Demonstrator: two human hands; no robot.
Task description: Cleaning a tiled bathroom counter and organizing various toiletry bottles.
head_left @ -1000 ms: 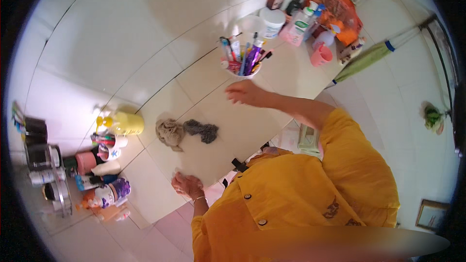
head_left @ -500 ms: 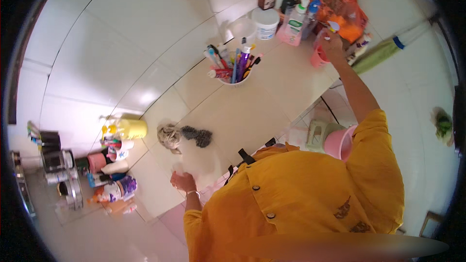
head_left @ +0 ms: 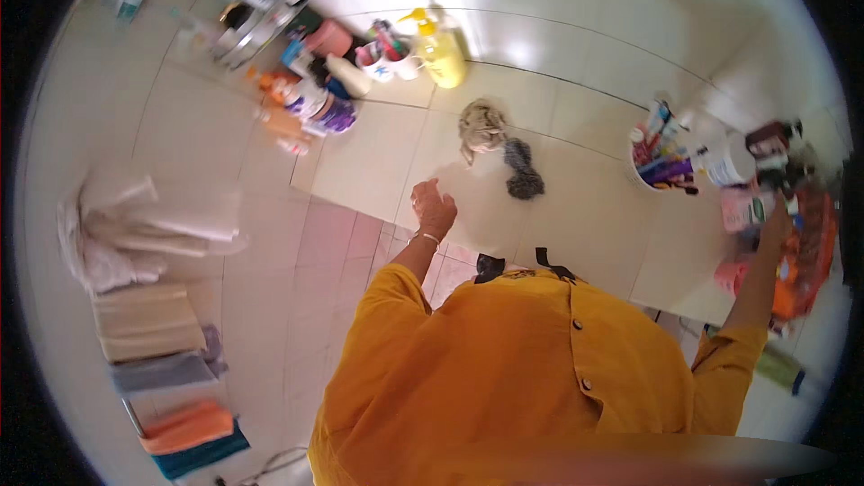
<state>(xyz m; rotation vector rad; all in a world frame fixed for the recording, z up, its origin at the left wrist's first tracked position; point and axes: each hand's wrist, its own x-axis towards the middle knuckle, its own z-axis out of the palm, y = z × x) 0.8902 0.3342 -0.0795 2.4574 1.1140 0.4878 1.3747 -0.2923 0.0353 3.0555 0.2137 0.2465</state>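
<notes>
My left hand is over the near edge of the pale tiled counter, fingers loosely bent and slightly apart, holding nothing. Beyond it lie a crumpled beige cloth and a dark grey scrubbing pad or cloth, touching or nearly so. At the far right, my right hand reaches in among the bottles, beside a pink bottle and an orange bag. Blur hides its fingers, so any grip is unclear. A pink cup or basket stands just nearer than that hand.
A white holder of toothbrushes and tubes stands right of the cloths, with a white tub behind. A yellow pump bottle, cups and several bottles crowd the left end. Towels hang on the left wall.
My view has swung left, bringing the hanging towels in and shifting the counter rightward. My right hand has moved from the pink container to beside the pink bottle. The two cloths stay put.
</notes>
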